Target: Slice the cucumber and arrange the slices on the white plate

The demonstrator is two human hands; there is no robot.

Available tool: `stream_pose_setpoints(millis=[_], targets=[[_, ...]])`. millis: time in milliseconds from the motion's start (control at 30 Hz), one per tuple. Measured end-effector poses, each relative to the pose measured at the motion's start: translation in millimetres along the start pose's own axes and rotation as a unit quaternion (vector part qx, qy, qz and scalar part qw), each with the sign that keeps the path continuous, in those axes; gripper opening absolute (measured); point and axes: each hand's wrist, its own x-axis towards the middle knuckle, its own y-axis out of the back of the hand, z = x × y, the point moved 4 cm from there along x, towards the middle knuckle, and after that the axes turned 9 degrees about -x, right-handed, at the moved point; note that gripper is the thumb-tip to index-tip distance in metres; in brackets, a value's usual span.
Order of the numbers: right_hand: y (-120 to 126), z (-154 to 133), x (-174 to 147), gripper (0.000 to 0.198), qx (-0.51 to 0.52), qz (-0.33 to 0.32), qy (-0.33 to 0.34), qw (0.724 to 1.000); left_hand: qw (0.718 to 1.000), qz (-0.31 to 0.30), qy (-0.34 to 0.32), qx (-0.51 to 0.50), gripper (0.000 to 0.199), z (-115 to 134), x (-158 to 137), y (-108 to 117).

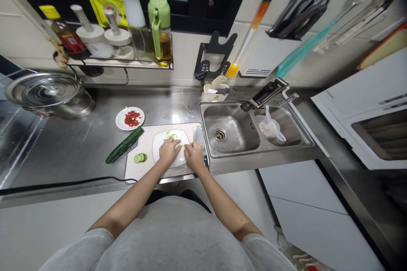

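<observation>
A white square-shaped plate [156, 146] rests on the pale cutting board [135, 171]. Over it, my left hand [169, 150] is closed, fingertips pinching a pale cucumber slice [181, 142]. My right hand [194, 156] is closed just beside it, fingertips together near the same slice; whatever they hold is too small to make out. More cucumber slices [171, 135] lie at the plate's far edge. A small stack of cucumber slices [140, 158] sits on the board's left side. The kitchen knife [198, 134] lies at the right edge, partly hidden by my right hand.
A whole cucumber [124, 145] lies left of the board, below a small plate [119, 122] of chopped red pieces. At right is a double sink [230, 149] with a plastic bag [271, 126]. A lidded pot [74, 103] stands far left, and a black cable [79, 181] crosses the counter.
</observation>
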Motion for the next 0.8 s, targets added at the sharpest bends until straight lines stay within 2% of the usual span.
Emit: stream_pose_setpoints(millis=[167, 333, 433, 600, 800], targets=[[11.6, 33.8, -2.3, 0.033, 0.115, 0.101, -0.088, 0.984, 0.995, 0.055, 0.009, -0.083, 0.032, -5.5, -11.3, 27.9], [21.5, 64.9, -12.5, 0.032, 0.169, 0.161, -0.123, 0.965, 0.979, 0.138, 0.063, -0.134, 0.035, -45.5, -39.8, 60.4], [21.0, 70.9, -19.1, 0.033, 0.174, 0.161, -0.129, 0.963, 0.975, 0.151, 0.095, -0.131, 0.036, -72.7, -60.7, 73.3], [17.1, 55.7, -26.1, 0.031, 0.136, 0.141, -0.087, 0.977, 0.968, 0.173, 0.142, -0.112, 0.038, -106.7, -90.4, 91.2], [14.2, 15.1, -27.4, 0.026, 0.034, 0.093, -0.008, 0.995, 0.963, 0.192, 0.174, -0.076, 0.039, -125.1, -105.8, 104.2]])
